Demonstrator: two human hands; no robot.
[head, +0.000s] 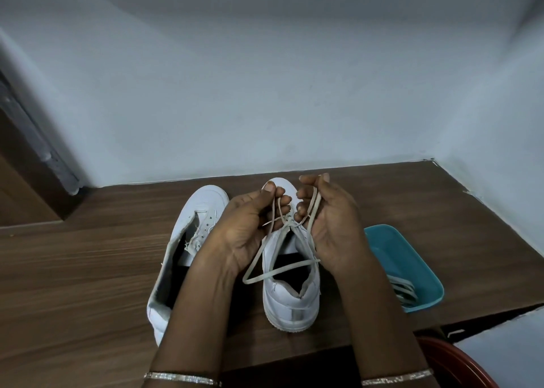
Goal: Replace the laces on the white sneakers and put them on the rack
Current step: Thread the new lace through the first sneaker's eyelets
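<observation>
Two white sneakers stand on a brown wooden table (88,270), toes pointing away from me. The left sneaker (188,240) has bare eyelets and no lace. The right sneaker (290,299) carries a pale lace (273,274) that runs up from its eyelets and hangs in a loop over its opening. My left hand (244,228) pinches one strand of this lace between thumb and fingers. My right hand (332,225) grips the other strands, held just above the shoe's tongue. Both hands hide the middle of the right sneaker.
A teal tray (412,252) sits to the right of the sneakers with more pale laces (403,290) in it. White walls close the table at the back and right. A red round object (459,367) shows below the table's front right edge. No rack is in view.
</observation>
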